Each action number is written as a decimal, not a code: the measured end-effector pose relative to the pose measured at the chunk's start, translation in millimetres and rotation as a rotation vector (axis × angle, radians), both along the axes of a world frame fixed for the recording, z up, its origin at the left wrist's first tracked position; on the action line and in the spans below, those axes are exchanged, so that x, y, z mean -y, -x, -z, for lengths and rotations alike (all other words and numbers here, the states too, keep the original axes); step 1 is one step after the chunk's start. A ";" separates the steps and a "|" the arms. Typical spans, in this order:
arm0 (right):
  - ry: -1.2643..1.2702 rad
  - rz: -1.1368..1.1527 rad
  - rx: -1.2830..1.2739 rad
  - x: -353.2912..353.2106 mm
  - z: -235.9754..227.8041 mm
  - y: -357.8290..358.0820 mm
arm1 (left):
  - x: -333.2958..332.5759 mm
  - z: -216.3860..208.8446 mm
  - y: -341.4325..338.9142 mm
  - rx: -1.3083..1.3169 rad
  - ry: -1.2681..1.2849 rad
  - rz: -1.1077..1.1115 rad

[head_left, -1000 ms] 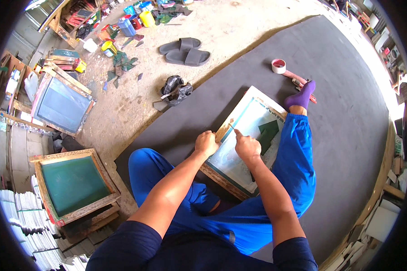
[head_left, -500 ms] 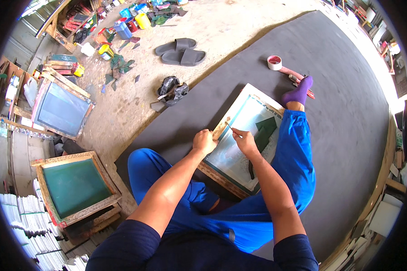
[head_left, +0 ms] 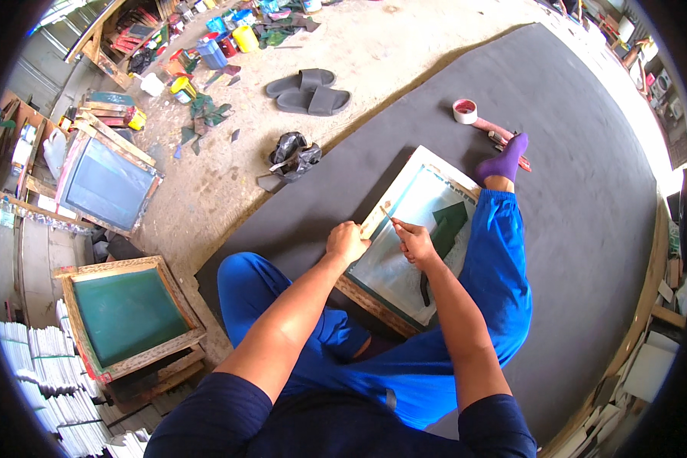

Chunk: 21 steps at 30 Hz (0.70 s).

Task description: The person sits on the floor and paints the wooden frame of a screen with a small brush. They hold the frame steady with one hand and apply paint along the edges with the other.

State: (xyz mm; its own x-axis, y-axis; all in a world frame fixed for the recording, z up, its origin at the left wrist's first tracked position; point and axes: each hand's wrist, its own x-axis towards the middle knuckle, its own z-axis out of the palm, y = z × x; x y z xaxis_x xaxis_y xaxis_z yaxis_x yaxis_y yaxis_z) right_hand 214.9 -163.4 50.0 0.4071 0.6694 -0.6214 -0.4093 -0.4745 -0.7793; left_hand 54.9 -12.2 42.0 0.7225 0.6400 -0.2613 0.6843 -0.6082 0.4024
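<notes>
A wooden-framed printing screen [head_left: 407, 170] with pale mesh lies tilted between my legs on a dark grey surface. My left hand [head_left: 349, 242] is closed on the left rail of that frame. In the fingers of my right hand [head_left: 415, 243] is a thin, slender tool [head_left: 386, 214], its tip at the inner side of the same rail. Its exact kind is too small to make out. On the mesh, right of my right hand, rests a dark green piece of fabric [head_left: 451, 220]. A black curved thing [head_left: 424, 290] lies below it, partly hidden by my right forearm.
Beyond my purple-socked foot [head_left: 505, 162] are a tape roll [head_left: 464, 111] and a reddish tool [head_left: 495, 128]. Grey sandals [head_left: 313, 99] and a black plastic bag [head_left: 295, 157] lie on the floor. A green screen [head_left: 130, 313] stands at left, near paper stacks [head_left: 65, 370].
The view has shifted slightly. My left hand stays on the frame rail; my right hand has barely moved, with the tool tip still by the rail.
</notes>
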 end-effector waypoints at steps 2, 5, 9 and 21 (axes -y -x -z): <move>-0.042 -0.044 0.249 -0.4 17.7 -3.9 | 2.3 1.2 -1.6 0.016 0.005 0.014; -0.048 -0.092 0.415 -1.1 29.1 -5.6 | 1.0 4.7 -1.9 0.010 0.021 0.007; 0.067 -0.230 0.858 5.5 9.4 7.9 | -0.6 5.6 0.7 0.015 0.007 0.016; 0.251 -0.318 0.986 7.9 -14.2 19.1 | 1.2 12.6 2.9 0.087 0.013 0.009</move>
State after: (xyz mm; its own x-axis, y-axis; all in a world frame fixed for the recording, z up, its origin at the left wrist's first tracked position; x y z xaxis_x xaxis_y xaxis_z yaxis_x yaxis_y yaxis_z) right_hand 195.8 -171.2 64.3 0.6345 0.7321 -0.2478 0.5200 -0.6416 -0.5638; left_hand 52.1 -13.4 29.4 0.7489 0.6302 -0.2050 0.6405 -0.6089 0.4679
